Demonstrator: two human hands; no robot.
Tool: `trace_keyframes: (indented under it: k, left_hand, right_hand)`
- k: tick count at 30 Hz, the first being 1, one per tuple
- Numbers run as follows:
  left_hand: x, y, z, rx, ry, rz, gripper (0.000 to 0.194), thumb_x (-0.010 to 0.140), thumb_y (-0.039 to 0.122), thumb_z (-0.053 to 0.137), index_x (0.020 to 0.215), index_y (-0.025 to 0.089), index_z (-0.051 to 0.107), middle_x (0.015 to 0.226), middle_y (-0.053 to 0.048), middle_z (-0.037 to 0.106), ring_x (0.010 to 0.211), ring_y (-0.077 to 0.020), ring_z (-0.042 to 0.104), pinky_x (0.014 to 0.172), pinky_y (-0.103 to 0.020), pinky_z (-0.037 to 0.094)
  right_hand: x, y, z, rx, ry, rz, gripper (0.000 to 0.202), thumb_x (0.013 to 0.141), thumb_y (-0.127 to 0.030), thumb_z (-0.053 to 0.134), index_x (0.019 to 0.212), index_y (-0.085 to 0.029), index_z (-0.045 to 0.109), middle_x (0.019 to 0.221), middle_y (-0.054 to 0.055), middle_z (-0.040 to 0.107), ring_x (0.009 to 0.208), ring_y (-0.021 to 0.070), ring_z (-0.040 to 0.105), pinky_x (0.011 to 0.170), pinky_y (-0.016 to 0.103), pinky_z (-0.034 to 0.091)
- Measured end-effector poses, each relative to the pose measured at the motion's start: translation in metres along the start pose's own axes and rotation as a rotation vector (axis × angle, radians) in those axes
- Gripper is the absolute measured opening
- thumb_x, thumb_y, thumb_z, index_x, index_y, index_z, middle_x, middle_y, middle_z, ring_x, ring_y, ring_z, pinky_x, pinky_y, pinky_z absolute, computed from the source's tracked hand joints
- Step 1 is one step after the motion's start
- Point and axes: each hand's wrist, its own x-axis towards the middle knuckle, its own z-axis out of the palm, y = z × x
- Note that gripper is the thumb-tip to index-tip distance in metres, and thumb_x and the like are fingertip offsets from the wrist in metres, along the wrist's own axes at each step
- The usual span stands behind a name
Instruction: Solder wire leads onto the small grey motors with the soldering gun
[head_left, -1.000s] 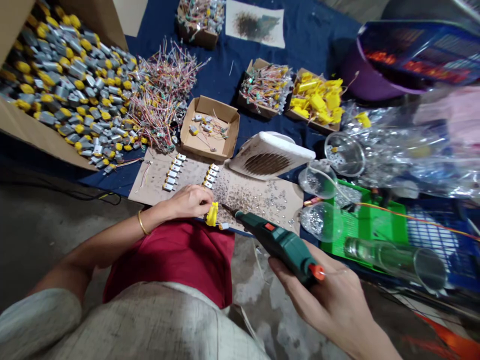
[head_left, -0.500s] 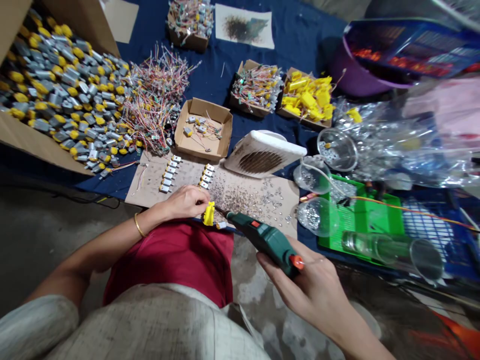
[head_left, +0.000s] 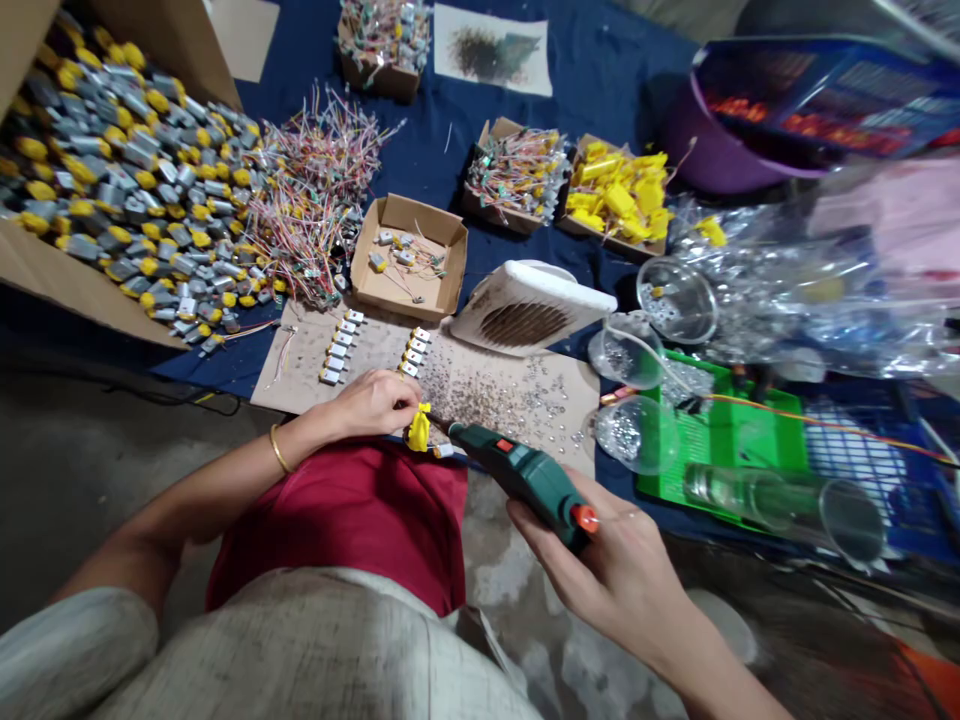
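Near the front edge of the cardboard sheet, my left hand (head_left: 379,402) is closed, its fingertips pinching a small yellow plastic part (head_left: 418,430). A small silver motor (head_left: 444,451) hangs just beside that part. My right hand (head_left: 619,560) wraps round a dark green electric screwdriver (head_left: 525,475) with a red switch and an orange end. Its thin tip points left and reaches the yellow part; whether it touches a screw is too small to tell. Beyond my left hand, two rows of small motors (head_left: 339,348) stand on the cardboard sheet (head_left: 300,395).
Loose screws (head_left: 517,395) lie scattered on the cardboard. A white fan-like unit (head_left: 540,305) stands behind them. At left is a large carton of motors (head_left: 135,180); at right, a green tray (head_left: 757,430) and clear cups. A small box (head_left: 409,290) holds wired motors.
The screwdriver and my right hand have shifted very slightly to the left. My left hand and the yellow part stay almost where they were.
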Motion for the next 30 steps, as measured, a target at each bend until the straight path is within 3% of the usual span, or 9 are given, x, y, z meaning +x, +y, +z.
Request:
trace_keyframes:
  k: [19, 30]
  left_hand:
    - [0.001, 0.0, -0.001, 0.035, -0.011, -0.002, 0.016, 0.079, 0.015, 0.058, 0.075, 0.016, 0.073, 0.092, -0.006, 0.076, 0.084, -0.0177, 0.071, 0.079, -0.025, 0.052]
    - [0.001, 0.0, -0.001, 0.019, -0.01, -0.017, 0.015, 0.079, 0.015, 0.058, 0.075, 0.016, 0.073, 0.093, -0.006, 0.076, 0.084, -0.0175, 0.071, 0.079, -0.024, 0.052]
  right_hand:
    - [0.008, 0.0, -0.001, -0.009, -0.061, 0.007, 0.005, 0.092, -0.026, 0.053, 0.092, -0.021, 0.054, 0.07, 0.001, 0.061, 0.055, 0.0136, 0.056, 0.052, 0.026, 0.043]
    - [0.01, -0.004, -0.005, 0.024, -0.04, -0.001, 0.006, 0.09, -0.023, 0.056, 0.085, -0.021, 0.053, 0.069, 0.0, 0.059, 0.056, 0.0128, 0.056, 0.053, 0.025, 0.044]
